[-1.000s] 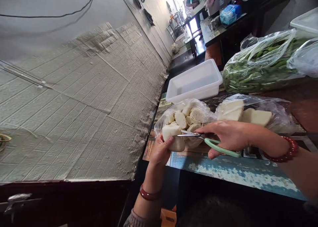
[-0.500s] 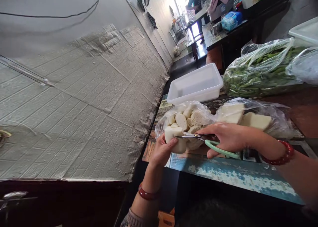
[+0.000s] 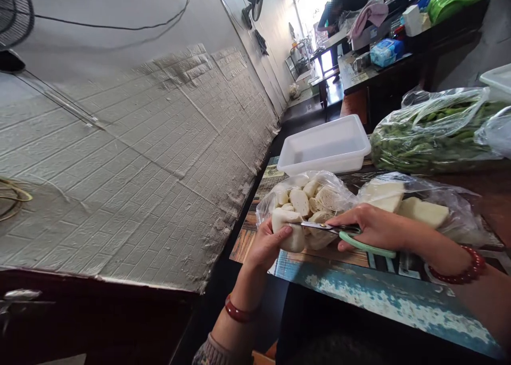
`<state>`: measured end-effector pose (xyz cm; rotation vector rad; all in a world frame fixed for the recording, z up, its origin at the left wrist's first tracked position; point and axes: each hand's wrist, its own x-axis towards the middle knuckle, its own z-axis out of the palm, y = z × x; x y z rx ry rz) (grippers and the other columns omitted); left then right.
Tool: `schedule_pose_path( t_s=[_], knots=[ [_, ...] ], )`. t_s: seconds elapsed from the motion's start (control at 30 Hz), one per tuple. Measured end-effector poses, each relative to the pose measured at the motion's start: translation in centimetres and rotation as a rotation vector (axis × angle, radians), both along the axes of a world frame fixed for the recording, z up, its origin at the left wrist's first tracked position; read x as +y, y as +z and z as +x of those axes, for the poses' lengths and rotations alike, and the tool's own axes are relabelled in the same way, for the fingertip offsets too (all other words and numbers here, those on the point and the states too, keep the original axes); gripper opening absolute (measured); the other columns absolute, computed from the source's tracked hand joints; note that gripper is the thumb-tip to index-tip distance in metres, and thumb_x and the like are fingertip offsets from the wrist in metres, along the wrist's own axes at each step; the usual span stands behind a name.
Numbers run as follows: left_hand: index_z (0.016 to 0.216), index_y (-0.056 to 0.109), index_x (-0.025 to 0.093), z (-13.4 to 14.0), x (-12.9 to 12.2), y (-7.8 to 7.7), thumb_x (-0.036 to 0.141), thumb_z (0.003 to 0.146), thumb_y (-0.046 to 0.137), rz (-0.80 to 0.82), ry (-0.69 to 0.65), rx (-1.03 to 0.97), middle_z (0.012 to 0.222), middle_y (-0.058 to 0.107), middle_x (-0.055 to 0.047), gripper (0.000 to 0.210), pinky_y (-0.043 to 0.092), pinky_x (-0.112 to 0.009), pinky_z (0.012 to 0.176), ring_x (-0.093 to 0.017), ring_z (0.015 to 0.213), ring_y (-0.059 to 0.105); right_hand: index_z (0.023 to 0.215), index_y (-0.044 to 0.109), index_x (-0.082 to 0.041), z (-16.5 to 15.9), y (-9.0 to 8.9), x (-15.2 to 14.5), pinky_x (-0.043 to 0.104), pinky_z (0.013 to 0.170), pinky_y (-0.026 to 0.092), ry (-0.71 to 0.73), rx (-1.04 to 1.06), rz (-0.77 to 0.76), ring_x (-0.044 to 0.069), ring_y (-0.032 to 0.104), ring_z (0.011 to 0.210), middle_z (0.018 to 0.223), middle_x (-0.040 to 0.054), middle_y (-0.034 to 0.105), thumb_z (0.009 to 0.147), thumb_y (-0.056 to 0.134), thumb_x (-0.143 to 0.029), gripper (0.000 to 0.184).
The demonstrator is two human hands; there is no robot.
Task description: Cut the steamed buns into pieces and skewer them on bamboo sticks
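Note:
My left hand [image 3: 266,243] grips a pale white roll [image 3: 293,239], thumb in front, with a cut line across its upper part. My right hand [image 3: 369,227] holds scissors [image 3: 361,242] with mint-green handles. Their blades point left and the tips touch or nearly touch the roll's right edge. Directly behind the roll, a clear plastic bag [image 3: 268,206] lies open with several more white rolls [image 3: 300,201] in it, some showing layered ends. To the right, a second clear bag [image 3: 465,210] holds pale flat slabs [image 3: 423,212], partly behind my right hand.
A white plastic tub [image 3: 325,165] stands behind the bags. Right of it lies a large clear bag of green pods [image 3: 435,136]. The worn blue table edge [image 3: 359,285] runs in front of me; a brick-patterned wall [image 3: 159,157] rises at left. Another person [image 3: 351,8] is far back.
The scissors have drawn back to the right, from lying across the roll to its right edge, and their handles have come closer together. The view has shifted slightly.

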<state>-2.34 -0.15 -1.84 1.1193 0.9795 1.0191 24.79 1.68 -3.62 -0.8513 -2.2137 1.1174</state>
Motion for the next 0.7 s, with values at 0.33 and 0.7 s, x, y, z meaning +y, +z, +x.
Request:
schedule_pose_path(
  t_s=[0.33, 0.7],
  knots=[
    [0.111, 0.076, 0.014, -1.08, -0.23, 0.08, 0.048, 0.072, 0.083, 0.057, 0.011, -0.029, 0.105, 0.076, -0.014, 0.051, 0.052, -0.035, 0.089, -0.032, 0.106, 0.068, 0.120, 0.075, -0.026, -0.41, 0.37, -0.51, 0.030, 0.071, 0.053, -0.103, -0.061, -0.044, 0.026, 0.070, 0.081, 0.092, 0.0018, 0.080, 0.074, 0.075, -0.044, 0.050],
    [0.112, 0.076, 0.015, -0.66, -0.14, -0.25, 0.047, 0.072, 0.083, 0.056, 0.007, -0.037, 0.107, 0.076, -0.013, 0.051, 0.050, -0.032, 0.084, -0.027, 0.097, 0.069, 0.138, 0.061, -0.020, -0.49, 0.53, -0.59, 0.041, 0.096, 0.053, -0.061, -0.216, -0.070, 0.034, 0.066, 0.112, 0.129, 0.0116, 0.070, 0.068, 0.079, -0.046, 0.077]
  ],
)
